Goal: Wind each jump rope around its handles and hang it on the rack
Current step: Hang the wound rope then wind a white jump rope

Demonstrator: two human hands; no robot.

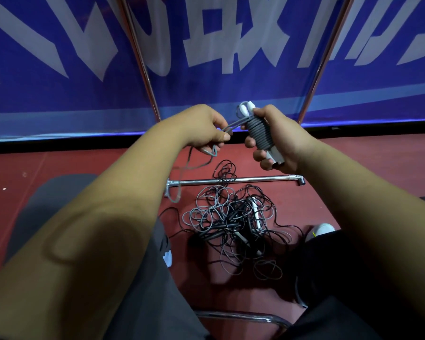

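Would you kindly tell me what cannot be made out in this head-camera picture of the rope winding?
- The rack: the head view's top edge cuts off its poles, so where ropes hang is unseen.
- The pile of ropes: too tangled to count them.
- The handles: mostly hidden under the wound rope and the right hand.
- The loose rope: partly hidden behind the left hand that pinches it.

Blue banner [206, 94]; red floor [22, 173]
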